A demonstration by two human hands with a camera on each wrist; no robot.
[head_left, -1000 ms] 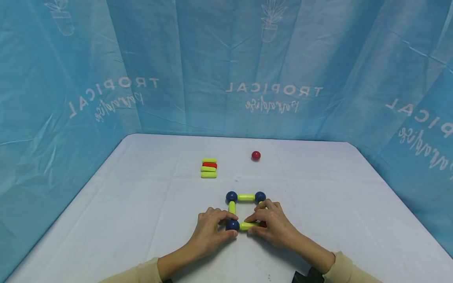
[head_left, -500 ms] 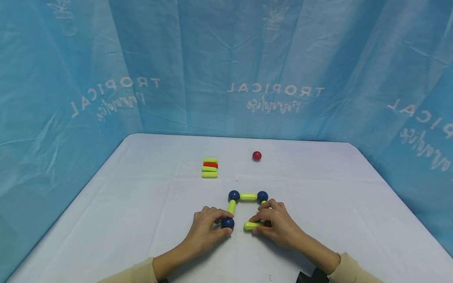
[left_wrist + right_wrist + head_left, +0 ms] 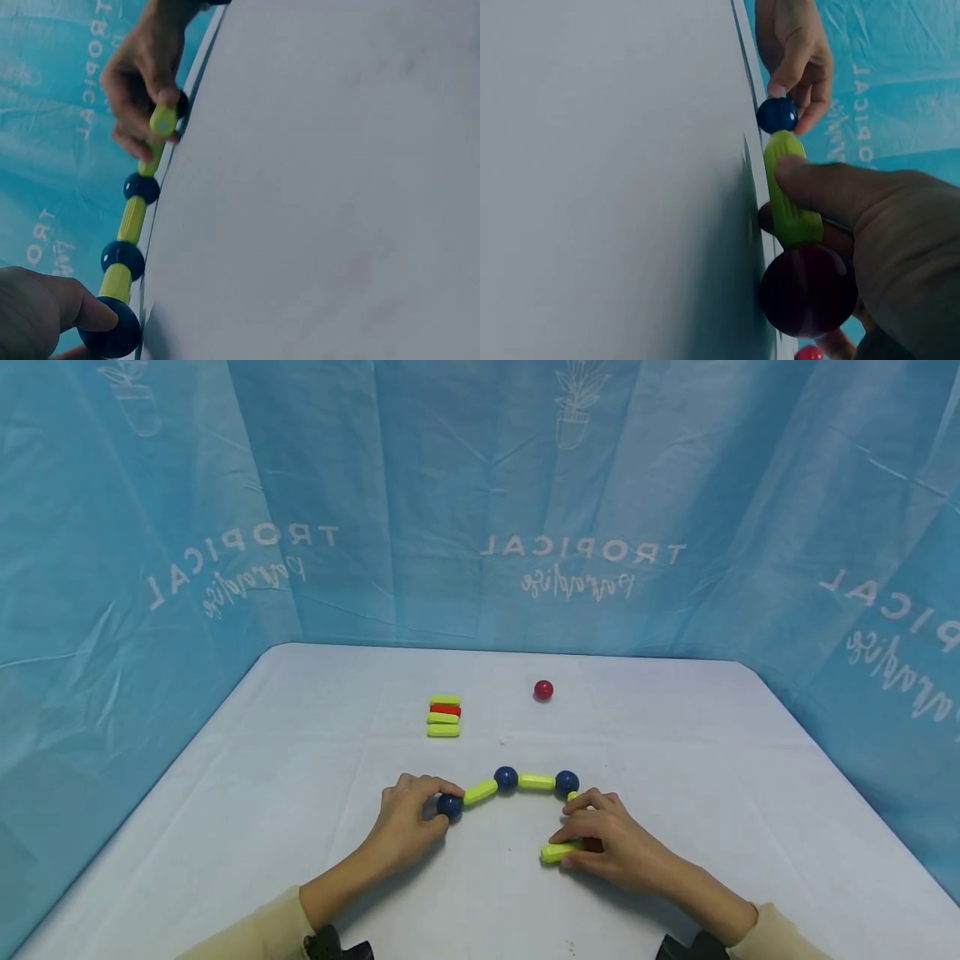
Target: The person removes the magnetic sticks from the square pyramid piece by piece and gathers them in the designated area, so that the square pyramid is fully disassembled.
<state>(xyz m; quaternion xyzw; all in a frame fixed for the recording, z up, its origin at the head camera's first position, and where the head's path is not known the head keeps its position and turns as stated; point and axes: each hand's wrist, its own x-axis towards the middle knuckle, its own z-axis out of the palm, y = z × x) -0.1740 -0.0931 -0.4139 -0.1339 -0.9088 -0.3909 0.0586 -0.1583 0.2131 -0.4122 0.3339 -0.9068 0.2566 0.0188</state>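
Blue printed cloth hangs behind and beside a white worktop [image 3: 300, 793]. On it lies a chain of green rods and dark blue balls [image 3: 507, 786], its long axis running left to right in a shallow arch that bends toward the person at its right end. The left hand [image 3: 408, 822] pinches the blue end ball [image 3: 449, 805] at the chain's left tip, grip closed on it between thumb and fingertips. The right hand [image 3: 607, 843] curls its grip round a loose green rod [image 3: 558, 852], which lies left to right with a dark red ball [image 3: 808, 291] at its right end under the palm. Farther back lies a stack of green and red rods [image 3: 444, 717], and a lone red ball [image 3: 543, 690] well apart.
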